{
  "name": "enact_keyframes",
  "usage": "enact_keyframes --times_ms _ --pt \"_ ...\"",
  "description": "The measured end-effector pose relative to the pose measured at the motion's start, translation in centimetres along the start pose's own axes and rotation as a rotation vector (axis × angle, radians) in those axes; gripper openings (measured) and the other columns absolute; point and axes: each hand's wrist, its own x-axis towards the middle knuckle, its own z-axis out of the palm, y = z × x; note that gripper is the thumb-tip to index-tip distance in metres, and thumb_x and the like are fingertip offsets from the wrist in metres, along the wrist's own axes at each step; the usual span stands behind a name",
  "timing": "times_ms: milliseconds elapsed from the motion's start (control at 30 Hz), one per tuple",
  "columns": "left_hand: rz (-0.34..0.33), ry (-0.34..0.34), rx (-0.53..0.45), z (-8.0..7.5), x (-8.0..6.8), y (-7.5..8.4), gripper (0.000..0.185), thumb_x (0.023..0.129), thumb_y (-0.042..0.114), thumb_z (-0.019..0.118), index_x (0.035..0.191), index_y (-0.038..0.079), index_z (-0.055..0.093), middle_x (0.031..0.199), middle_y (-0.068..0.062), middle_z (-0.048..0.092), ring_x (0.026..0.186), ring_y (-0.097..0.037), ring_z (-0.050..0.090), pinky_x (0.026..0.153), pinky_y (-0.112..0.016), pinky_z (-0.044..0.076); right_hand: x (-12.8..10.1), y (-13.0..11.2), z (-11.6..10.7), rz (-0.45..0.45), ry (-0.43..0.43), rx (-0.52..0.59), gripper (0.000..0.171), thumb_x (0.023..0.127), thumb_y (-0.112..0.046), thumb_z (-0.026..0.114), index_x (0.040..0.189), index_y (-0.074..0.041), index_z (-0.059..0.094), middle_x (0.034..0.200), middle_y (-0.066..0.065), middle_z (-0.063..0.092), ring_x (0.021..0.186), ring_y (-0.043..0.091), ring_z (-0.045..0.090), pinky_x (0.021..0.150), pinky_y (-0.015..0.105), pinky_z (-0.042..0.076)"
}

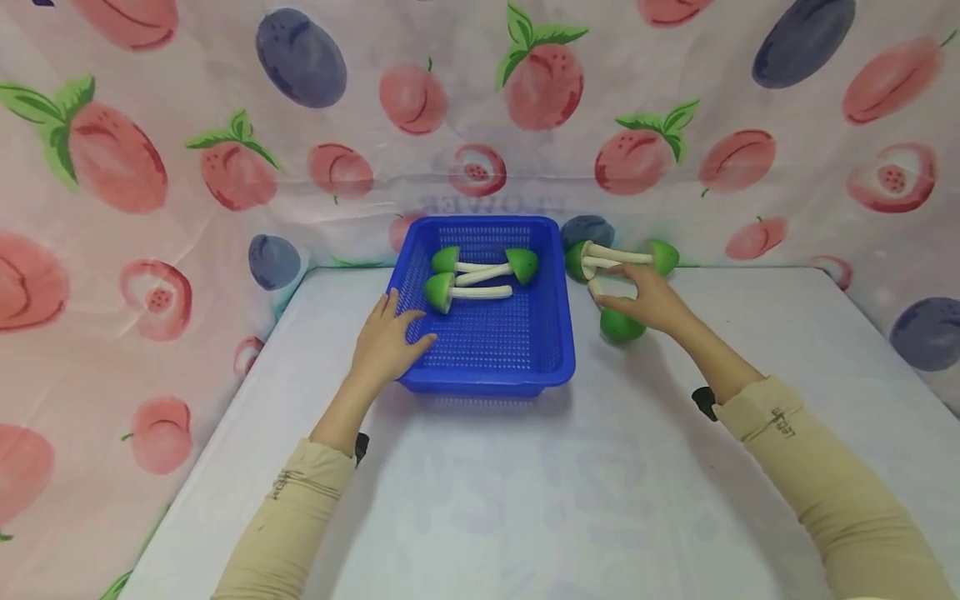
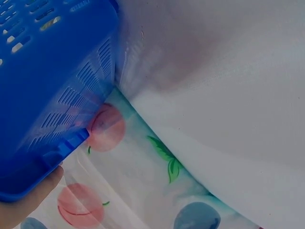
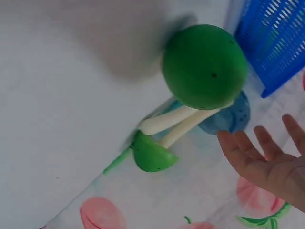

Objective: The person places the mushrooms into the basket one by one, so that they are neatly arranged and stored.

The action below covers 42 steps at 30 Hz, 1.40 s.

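My left hand (image 1: 386, 342) rests flat, fingers straight, on the near-left rim of the blue perforated plastic basket (image 1: 555, 333). My right hand (image 1: 651, 298), grip apart, hovers over green-capped, white-stemmed toy mushrooms (image 1: 621, 325) beside the basket. Pale worktop (image 1: 525, 500); fruit-print cloth backdrop (image 1: 225, 125) behind.

The head camera looks forward and down over the whole table (image 1: 480, 500), taking in both arms and the fruit-print cloth behind. The left wrist camera sits close under the basket (image 2: 52, 86) rim, facing its outer wall and the table edge. The right wrist camera is close above the table, facing a green mushroom (image 3: 204, 67). All three views share the basket.
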Motion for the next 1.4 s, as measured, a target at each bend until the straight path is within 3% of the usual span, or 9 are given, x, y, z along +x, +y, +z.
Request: enact_keyframes --times_ms 67,167,367,533,767,1167,1400 --pt "-0.001 0.002 0.000 -0.1 0.0 0.0 0.053 0.090 0.042 0.057 0.131 0.008 0.055 0.153 -0.027 0.018 0.144 -0.041 0.013 0.113 -0.058 0.022 -0.2 0.3 0.2 0.053 -0.007 -0.015 0.064 0.090 -0.027 0.062 0.136 0.010 0.036 0.148 0.036 0.020 0.131 0.052 0.032 0.107 0.061 0.028" --pt "-0.002 -0.001 0.000 -0.2 0.0 0.0 0.053 0.090 0.042 0.057 0.131 0.008 0.055 0.154 -0.027 0.018 0.144 -0.041 0.013 0.113 -0.059 0.022 -0.5 0.8 0.6 0.113 -0.038 -0.006 0.071 0.091 -0.030 0.060 0.140 0.010 0.029 0.149 0.040 0.010 0.131 0.056 0.026 0.107 0.064 0.027" --pt "-0.002 -0.009 0.013 -0.1 0.0 0.0 0.053 0.090 0.043 0.056 0.131 0.008 0.055 0.154 -0.027 0.018 0.144 -0.041 0.013 0.114 -0.057 0.021 -1.1 1.9 1.2 0.187 -0.115 0.064 0.083 0.091 -0.034 0.059 0.146 0.007 0.012 0.141 0.045 0.014 0.131 0.058 0.023 0.105 0.067 0.026" --pt "-0.005 -0.011 0.007 -0.1 -0.1 0.0 0.053 0.090 0.042 0.056 0.131 0.008 0.055 0.154 -0.027 0.017 0.144 -0.041 0.012 0.114 -0.057 0.020 -1.3 2.6 2.0 0.292 -0.108 0.122 0.090 0.090 -0.040 0.058 0.148 0.004 0.004 0.138 0.045 0.015 0.123 0.054 0.032 0.102 0.064 0.033" --pt "0.001 -0.006 0.008 0.0 0.1 -0.1 0.053 0.091 0.042 0.055 0.131 0.009 0.055 0.154 -0.027 0.018 0.144 -0.041 0.013 0.114 -0.057 0.020 -1.2 2.9 2.9 0.403 -0.098 0.179 0.086 0.092 -0.039 0.056 0.147 0.001 0.002 0.139 0.043 0.011 0.123 0.054 0.034 0.084 0.054 0.053" --pt "-0.014 -0.008 0.005 0.0 -0.1 0.0 0.052 0.091 0.041 0.056 0.132 0.009 0.055 0.154 -0.026 0.018 0.144 -0.040 0.013 0.114 -0.057 0.020 0.0 2.8 3.2 0.486 -0.130 0.302 0.084 0.093 -0.035 0.054 0.147 -0.001 -0.001 0.145 0.040 0.003 0.131 0.054 0.025 0.088 0.060 0.049" --pt "-0.015 -0.018 0.005 -0.1 -0.1 0.0 0.053 0.091 0.042 0.055 0.132 0.009 0.054 0.154 -0.025 0.017 0.145 -0.040 0.012 0.114 -0.057 0.019 1.3 5.4 3.7 0.494 -0.142 0.394 0.088 0.087 -0.045 0.060 0.145 -0.002 0.009 0.143 0.038 0.009 0.127 0.051 0.031 0.083 0.056 0.052"
